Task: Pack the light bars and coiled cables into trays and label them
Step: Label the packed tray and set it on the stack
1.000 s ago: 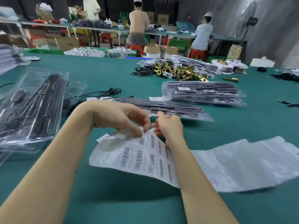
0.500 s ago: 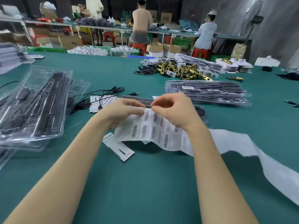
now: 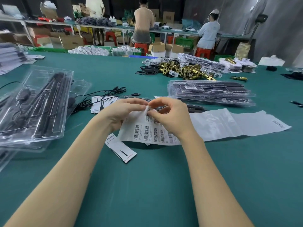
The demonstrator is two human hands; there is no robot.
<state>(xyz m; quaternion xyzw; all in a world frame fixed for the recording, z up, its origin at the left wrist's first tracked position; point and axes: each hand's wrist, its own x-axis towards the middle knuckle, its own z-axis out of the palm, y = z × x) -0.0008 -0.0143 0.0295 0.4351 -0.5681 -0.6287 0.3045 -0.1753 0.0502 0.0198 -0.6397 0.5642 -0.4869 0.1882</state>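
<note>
Both hands are up over the barcode label sheet [image 3: 151, 133], which lies on the green table [image 3: 147, 185] just near of centre. Left hand [image 3: 120, 113] has thumb + fingers pinched at the sheet's far edge, and right hand [image 3: 170, 117] pinches a small white label corner right beside it, fingertips of the two hands nearly touching. Can't tell if that label is fully off the backing or just lifted. The empty backing strip [image 3: 229, 123] trails off to the right across the table.

Just near-left of the sheet there's a "Grow Light" card [image 3: 120, 148] lying flat. Behind the hands, a filled clear tray [image 3: 193, 108] w/ dark bars, mostly hidden by the hands. Far right of that, a stack of packed trays [image 3: 209, 92], top one already has a white label. On the left, another pile of clear trays [image 3: 36, 102] w/ black light bars in them. Loose black cables [image 3: 111, 92] sit btwn the left pile and the hands, partly over a 2nd card [image 3: 102, 102]. Brass hardware pile [image 3: 185, 70] farther back.
</note>
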